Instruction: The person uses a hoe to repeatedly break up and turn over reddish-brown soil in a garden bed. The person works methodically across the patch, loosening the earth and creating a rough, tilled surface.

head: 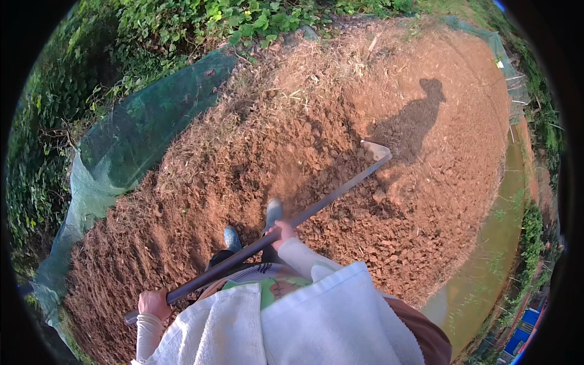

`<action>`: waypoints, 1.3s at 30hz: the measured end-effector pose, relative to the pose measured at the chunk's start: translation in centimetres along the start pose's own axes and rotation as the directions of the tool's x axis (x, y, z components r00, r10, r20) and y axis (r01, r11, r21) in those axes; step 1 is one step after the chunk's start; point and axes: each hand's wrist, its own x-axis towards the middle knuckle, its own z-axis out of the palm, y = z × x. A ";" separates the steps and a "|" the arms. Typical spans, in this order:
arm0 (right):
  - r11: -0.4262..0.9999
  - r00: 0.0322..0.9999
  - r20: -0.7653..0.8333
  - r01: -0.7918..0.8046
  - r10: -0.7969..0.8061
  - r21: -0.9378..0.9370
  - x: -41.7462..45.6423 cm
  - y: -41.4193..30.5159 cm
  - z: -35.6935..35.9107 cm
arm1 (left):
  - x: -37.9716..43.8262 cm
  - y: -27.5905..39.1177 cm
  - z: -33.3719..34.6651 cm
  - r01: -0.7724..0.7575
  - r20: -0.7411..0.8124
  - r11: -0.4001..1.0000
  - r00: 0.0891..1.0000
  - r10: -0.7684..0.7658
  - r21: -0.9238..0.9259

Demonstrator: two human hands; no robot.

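A long-handled hoe [335, 192] slants across the view from lower left to upper right. My left hand [154, 305] is closed round its handle near the butt end. Farther up the handle, in front of my body, my right hand [282, 231] grips it. The metal hoe blade [377, 149] is at the far end, over broken reddish-brown soil [292, 159]; whether it touches the ground I cannot tell. A white towel [319, 319] hangs over my front, and my two boots [274, 211] stand on the soil below.
Green netting [155, 118] borders the soil on the left, with leafy vines [182, 27] beyond it. Dry grass [292, 86] lies along the upper edge. Murky greenish-brown water [490, 260] runs along the right side. My shadow falls on the smoother soil ahead.
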 end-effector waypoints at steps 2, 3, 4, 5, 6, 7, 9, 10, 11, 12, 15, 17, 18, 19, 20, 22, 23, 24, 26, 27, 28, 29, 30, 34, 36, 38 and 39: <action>1.000 0.999 0.046 -0.004 0.004 -0.008 0.9 -0.7 0.3 | 1.2 -0.2 0.5 -0.014 -0.023 0.999 1.000 0.015 0.033; 1.000 0.998 0.059 -0.001 0.002 -0.013 0.6 -1.3 0.3 | 1.9 0.1 0.8 -0.023 -0.022 0.999 0.999 0.024 0.023; 0.999 0.996 0.080 0.051 -0.049 -0.020 0.2 -2.3 0.2 | 2.6 0.6 0.9 -0.033 -0.022 0.999 0.999 0.033 0.016; 0.999 0.991 0.122 0.048 -0.048 0.011 0.0 -3.5 -0.1 | 3.4 1.2 1.0 -0.044 -0.021 0.999 0.999 0.044 0.012; 0.994 0.990 0.095 0.097 -0.100 0.040 -1.2 -5.1 0.3 | 4.3 2.2 1.3 -0.035 -0.037 0.999 0.999 0.035 0.011; 0.987 0.986 0.067 0.147 -0.152 0.071 -2.8 -6.8 1.0 | 4.9 3.9 0.1 -0.055 -0.037 0.998 0.998 0.054 -0.028; 0.961 0.946 0.174 0.259 -0.273 0.099 -4.5 -10.3 1.6 | 7.0 5.9 1.4 -0.075 -0.109 0.996 0.992 0.069 -0.051; 0.942 0.927 0.168 0.322 -0.334 0.097 -4.8 -12.2 1.7 | 7.8 7.3 1.3 -0.119 -0.151 0.990 0.983 0.106 -0.081; 0.919 0.905 0.162 0.383 -0.393 0.091 -5.0 -14.1 1.8 | 8.5 8.7 0.8 -0.163 -0.193 0.980 0.971 0.140 -0.111; 0.907 0.896 0.152 0.403 -0.418 0.120 -5.4 -16.0 2.0 | 9.0 10.1 0.2 -0.210 -0.194 0.970 0.964 0.184 -0.121; 0.862 0.857 0.115 0.486 -0.502 0.143 -5.4 -18.6 2.2 | 9.5 11.9 -0.4 -0.261 -0.188 0.958 0.953 0.237 -0.116; 0.865 0.859 0.114 0.487 -0.500 0.121 -4.5 -18.2 1.9 | 8.5 12.5 -2.4 -0.247 -0.129 0.965 0.964 0.235 -0.087; 0.888 0.880 0.125 0.449 -0.459 0.101 -3.2 -16.7 1.4 | 7.9 11.5 -2.6 -0.233 -0.090 0.970 0.970 0.226 -0.074; 0.909 0.899 0.135 0.410 -0.417 0.080 -2.0 -14.8 0.9 | 6.7 10.6 -3.5 -0.209 -0.061 0.975 0.977 0.205 -0.074; 0.929 0.925 0.082 0.371 -0.370 0.008 -1.2 -11.9 0.7 | 5.8 8.6 -3.1 -0.204 -0.005 0.976 0.979 0.204 -0.077; 0.958 0.958 -0.051 0.280 -0.284 -0.067 -0.1 -5.8 1.2 | 3.8 4.2 -1.9 -0.134 0.110 0.987 0.984 0.143 -0.085; 0.971 0.964 -0.124 0.226 -0.234 -0.073 0.3 -3.4 1.3 | 3.0 3.4 -0.8 -0.104 0.084 0.988 0.990 0.113 -0.112; 0.985 0.984 -0.062 0.169 -0.170 -0.019 0.0 -3.3 0.5 | 2.7 3.1 -0.5 -0.097 0.056 0.987 0.993 0.105 -0.128; 0.995 0.994 -0.058 0.095 -0.093 0.043 0.0 -2.8 0.1 | 2.7 1.7 -1.2 -0.106 0.032 0.989 0.993 0.110 -0.108; 0.990 0.989 -0.035 0.141 -0.140 0.008 1.1 -1.8 -0.5 | 2.3 1.9 -2.1 -0.120 0.041 0.988 0.991 0.125 -0.094; 0.990 0.990 -0.032 0.138 -0.138 -0.010 0.6 -0.7 -0.1 | 2.8 0.4 -1.4 -0.094 0.033 0.995 0.995 0.095 -0.021; 0.991 0.990 -0.029 0.134 -0.135 -0.027 0.0 0.0 0.0 | 2.8 -0.7 -0.7 -0.080 0.017 0.997 0.997 0.080 -0.016; 0.997 0.995 0.070 0.067 -0.065 -0.031 -0.4 0.1 -0.1 | 3.0 -1.4 -0.5 -0.072 -0.008 0.997 0.997 0.072 -0.011; 0.980 0.976 0.134 0.152 -0.170 0.130 -3.6 -4.7 0.5 | 6.5 0.5 -0.4 -0.128 -0.091 0.991 0.988 0.124 -0.040; 0.970 0.965 0.138 0.204 -0.222 0.132 -5.3 -8.9 0.9 | 9.5 3.1 0.6 -0.152 -0.093 0.987 0.985 0.147 -0.050; 0.902 0.902 0.099 0.406 -0.421 0.146 -7.2 -13.1 1.1 | 11.3 6.2 0.4 -0.211 -0.075 0.976 0.975 0.207 -0.046; 0.869 0.867 0.098 0.475 -0.489 0.134 -7.4 -15.2 0.7 | 11.5 8.6 -0.6 -0.263 -0.082 0.962 0.963 0.258 -0.066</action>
